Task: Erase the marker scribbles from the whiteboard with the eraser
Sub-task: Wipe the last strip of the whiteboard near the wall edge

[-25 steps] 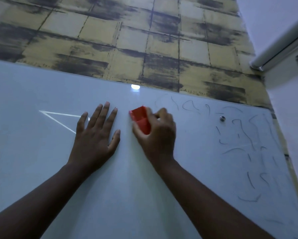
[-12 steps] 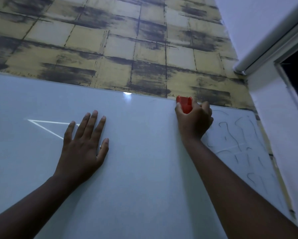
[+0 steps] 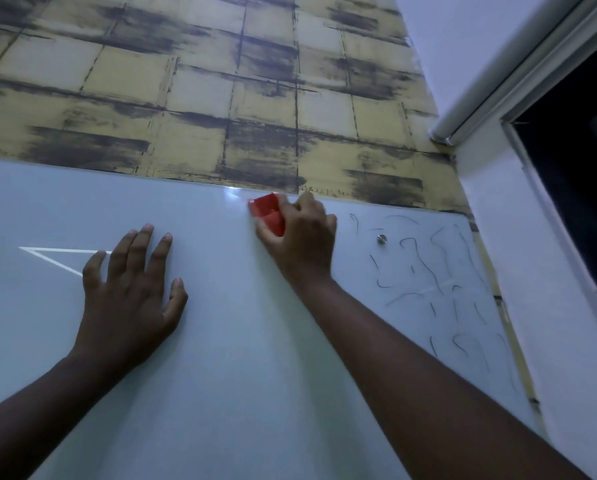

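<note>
Many scribbles (image 3: 439, 282) are not yet erased; they fill the right part of the whiteboard (image 3: 241, 375), from near the top edge down along the right edge. The right hand (image 3: 299, 242) grips the red eraser (image 3: 267, 214), fingers curled round it w/ the thumb on its lower side, and presses it on the board close under the top edge. The eraser's long axis runs diagonal, from upper left to lower right.

The left hand (image 3: 131, 292) lies flat on the board, fingers straight and a bit spread, holding nothing. It partly covers one corner of a white triangle (image 3: 51, 256).

Key relation: the scribbles lie to the right of the eraser and lower, approx. beyond a small metal stud (image 3: 381, 239). The nearest mark is just beside the knuckles. So the right hand is the nearer one, and I judge the next stroke must go right and then down. Board around the eraser looks clean already, so about the left and middle part seems done.
</note>
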Action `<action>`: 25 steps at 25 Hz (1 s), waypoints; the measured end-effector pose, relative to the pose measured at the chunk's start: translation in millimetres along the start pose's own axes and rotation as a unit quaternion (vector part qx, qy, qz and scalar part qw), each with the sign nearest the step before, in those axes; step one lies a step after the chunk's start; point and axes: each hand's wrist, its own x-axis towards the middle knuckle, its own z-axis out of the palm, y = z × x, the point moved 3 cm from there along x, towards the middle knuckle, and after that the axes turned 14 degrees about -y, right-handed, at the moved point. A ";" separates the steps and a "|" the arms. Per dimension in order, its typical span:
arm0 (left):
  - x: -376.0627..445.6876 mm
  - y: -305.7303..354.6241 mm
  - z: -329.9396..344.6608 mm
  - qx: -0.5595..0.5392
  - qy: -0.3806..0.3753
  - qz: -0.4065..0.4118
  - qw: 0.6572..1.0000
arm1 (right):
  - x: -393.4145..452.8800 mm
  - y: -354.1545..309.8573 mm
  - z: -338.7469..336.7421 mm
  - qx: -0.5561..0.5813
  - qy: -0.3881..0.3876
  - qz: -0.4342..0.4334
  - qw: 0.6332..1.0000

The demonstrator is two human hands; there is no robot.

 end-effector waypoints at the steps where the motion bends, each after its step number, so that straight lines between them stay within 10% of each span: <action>1: -0.4 1.2 0.2 0.000 0.003 0.001 1.000 | 4.1 22.0 -5.9 -0.001 0.013 0.045 0.999; 8: 4.5 12.6 -0.8 0.040 0.011 0.060 0.997 | 10.9 114.8 -30.2 0.010 0.069 0.270 0.960; 16: 20.7 90.0 20.6 0.020 -0.011 0.089 0.996 | -37.0 58.7 -22.2 -0.018 0.025 0.025 0.999; 25: 29.5 143.6 28.8 0.013 -0.019 0.103 0.994 | -74.9 148.7 -57.6 -0.044 0.013 0.062 0.997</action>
